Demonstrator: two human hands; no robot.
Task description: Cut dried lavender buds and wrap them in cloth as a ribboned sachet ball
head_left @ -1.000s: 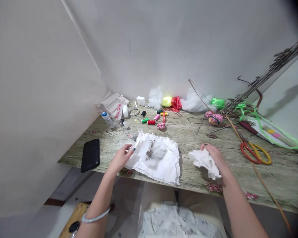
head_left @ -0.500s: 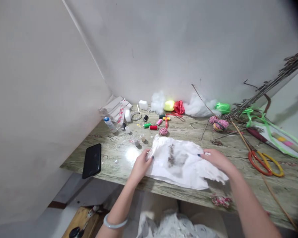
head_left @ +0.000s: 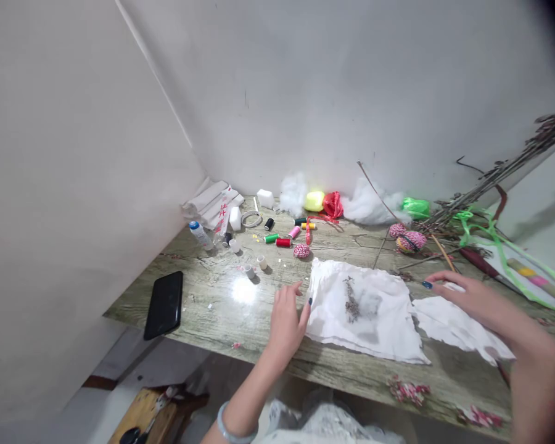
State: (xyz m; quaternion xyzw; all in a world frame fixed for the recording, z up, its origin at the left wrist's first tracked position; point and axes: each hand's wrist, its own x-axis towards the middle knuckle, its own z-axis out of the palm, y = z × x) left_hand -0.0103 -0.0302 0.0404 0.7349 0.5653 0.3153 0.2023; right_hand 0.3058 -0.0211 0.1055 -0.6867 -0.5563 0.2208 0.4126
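Note:
A white cloth (head_left: 398,336) lies spread near the table's front, with a tuft of white stuffing (head_left: 370,302) and a strip of dried brown plant bits (head_left: 350,302) on it. My left hand (head_left: 287,317) rests at its left edge, fingers apart, the thumb touching or just beside the cloth. To the right, my right hand (head_left: 462,293) is closed on a smaller ragged piece of white cloth (head_left: 457,324), which hangs below the fingers. Part of that grip is hidden behind the hand.
Thread spools (head_left: 283,243), a red-white ball of string (head_left: 301,250) and small pots (head_left: 249,271) stand behind. A phone (head_left: 164,305) lies at left. White stuffing (head_left: 372,203) and coloured bundles line the wall. Dry branches (head_left: 494,169) and a green-edged bag (head_left: 527,253) are at right.
My right hand has moved right with the smaller cloth piece, apart from the larger cloth. My left hand has loosened from the cloth's edge. The scissors are now hidden behind my right hand and arm.

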